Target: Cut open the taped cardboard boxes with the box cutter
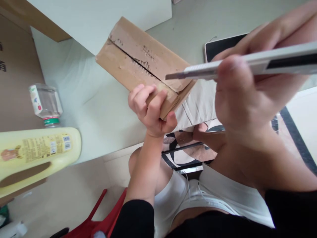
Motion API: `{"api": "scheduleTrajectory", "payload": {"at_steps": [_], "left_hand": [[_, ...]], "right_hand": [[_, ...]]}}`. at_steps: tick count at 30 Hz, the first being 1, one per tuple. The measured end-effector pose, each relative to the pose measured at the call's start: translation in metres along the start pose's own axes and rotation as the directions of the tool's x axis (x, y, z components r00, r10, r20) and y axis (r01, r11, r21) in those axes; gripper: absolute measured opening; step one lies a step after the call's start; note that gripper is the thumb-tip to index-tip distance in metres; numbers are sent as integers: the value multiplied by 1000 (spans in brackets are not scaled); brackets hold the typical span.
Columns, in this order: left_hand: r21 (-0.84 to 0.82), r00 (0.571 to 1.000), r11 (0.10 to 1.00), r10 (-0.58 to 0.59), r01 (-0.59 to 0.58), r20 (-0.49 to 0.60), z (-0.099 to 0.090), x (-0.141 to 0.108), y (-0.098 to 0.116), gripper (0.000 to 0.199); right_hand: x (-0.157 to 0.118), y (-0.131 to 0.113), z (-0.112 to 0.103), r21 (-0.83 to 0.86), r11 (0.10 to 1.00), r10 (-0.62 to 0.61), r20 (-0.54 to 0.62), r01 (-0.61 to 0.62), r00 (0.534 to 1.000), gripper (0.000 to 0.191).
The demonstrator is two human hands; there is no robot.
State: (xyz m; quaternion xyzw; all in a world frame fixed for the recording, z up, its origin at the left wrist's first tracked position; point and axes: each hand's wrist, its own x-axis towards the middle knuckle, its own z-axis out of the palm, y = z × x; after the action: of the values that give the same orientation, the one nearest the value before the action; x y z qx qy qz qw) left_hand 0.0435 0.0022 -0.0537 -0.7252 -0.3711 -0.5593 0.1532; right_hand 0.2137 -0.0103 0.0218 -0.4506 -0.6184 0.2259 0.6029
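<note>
Cardboard box [148, 58] slants lengthwise up and leftward, left fingers [155, 106] clasping it, right fingers [235, 74] gripping a cutter [258, 63].

Markings, by carrier; no wording is legible.

Yellow jug [41, 172]: printed label [37, 150] on the side. Contents: several lines of small characters, too small to read; a picture toward the left end; two pale panels; a QR code [66, 138] with a barcode [67, 146] directly beneath it, at the right end.

Clear bottle [51, 100]: white label [36, 99] bearing a blue mark and a red block; wording not legible. Green cap [52, 121]: white characters on the side, too small to read.

Large carton [19, 82], left edge of view: two dark printed characters, partly cut off by the frame; reading cannot be confirmed.
</note>
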Motion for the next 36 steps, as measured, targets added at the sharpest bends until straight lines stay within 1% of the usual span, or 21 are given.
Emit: {"api": "scheduleTrajectory", "payload": {"at_steps": [2, 3, 5, 7, 9, 11, 13, 15, 16, 18, 21, 23, 24, 25, 27, 28, 29, 30, 33, 34, 36], "left_hand": [[-36, 1000, 999, 8, -8, -5, 0, -2, 0, 39], [-59, 1000, 998, 0, 1, 11, 0, -3, -1, 38], [-106, 998, 994, -30, 35, 52, -1, -5, -2, 40], [-133, 996, 989, -53, 62, 65, -1, -6, -3, 42], [-114, 998, 992, -44, 48, 36, -1, -6, -2, 41], [-71, 999, 997, -34, 36, 29, -1, -7, -2, 39], [-25, 995, 997, -70, 72, 70, -2, -10, -2, 43], [34, 975, 986, -166, 163, 145, -4, -15, -3, 55], [49, 962, 977, -211, 206, 174, -4, -18, -4, 61], [28, 940, 964, -265, 266, 216, -6, -23, -7, 67], [-9, 923, 952, -293, 305, 248, -6, -26, -9, 67], [30, 914, 946, -319, 322, 250, -4, -25, -9, 68], [25, 921, 950, -309, 312, 236, -3, -24, -8, 67], [-6, 938, 959, -277, 285, 208, -2, -22, -7, 65], [-100, 975, 975, -185, 198, 126, -1, -20, -5, 57], [-124, 982, 977, -161, 173, 97, -1, -19, -4, 55], [-116, 981, 977, -168, 179, 97, -1, -19, -3, 55], [-78, 970, 973, -206, 217, 129, -1, -19, -3, 59], [60, 894, 934, -355, 352, 274, -4, -19, -4, 72], [75, 878, 925, -377, 372, 297, -5, -20, -4, 74], [70, 863, 918, -392, 391, 317, -7, -20, -6, 76]], "right_hand": [[-5, 0, 5, 117, 993, 29, -16, -27, 999, 39], [-6, 2, 6, 136, 991, 14, -9, -13, 1000, 40], [-8, 7, 6, 75, 993, -90, 5, 89, 996, 34], [-8, 13, 4, -22, 972, -234, 2, 233, 972, 18], [-8, 16, 3, -91, 949, -300, 41, 303, 953, 6], [-8, 16, 5, -112, 935, -334, 29, 335, 942, 8], [-9, 13, 6, -146, 927, -348, 12, 346, 937, 12], [-9, 9, 5, -197, 914, -354, 39, 354, 935, 16], [-9, 6, 3, -223, 911, -340, 68, 346, 938, 17], [-9, 1, -2, -261, 905, -313, 126, 335, 941, 16], [-11, -3, -8, -251, 904, -283, 255, 346, 925, 7], [-13, -1, -8, -237, 903, -291, 280, 359, 915, 6], [-14, 0, -7, -240, 902, -295, 263, 359, 919, 6], [-15, 3, -5, -247, 902, -305, 222, 355, 926, 8], [-17, 7, 0, -239, 910, -307, 158, 338, 939, 10], [-17, 8, 1, -222, 917, -304, 147, 331, 941, 9], [-17, 8, 2, -201, 922, -302, 157, 330, 940, 8], [-16, 8, 3, -185, 926, -303, 161, 330, 939, 7], [-15, 5, 0, -183, 928, -290, 189, 324, 938, 7], [-15, 3, -2, -188, 927, -289, 190, 324, 938, 8], [-15, 0, -5, -198, 924, -289, 196, 327, 937, 9]]}}
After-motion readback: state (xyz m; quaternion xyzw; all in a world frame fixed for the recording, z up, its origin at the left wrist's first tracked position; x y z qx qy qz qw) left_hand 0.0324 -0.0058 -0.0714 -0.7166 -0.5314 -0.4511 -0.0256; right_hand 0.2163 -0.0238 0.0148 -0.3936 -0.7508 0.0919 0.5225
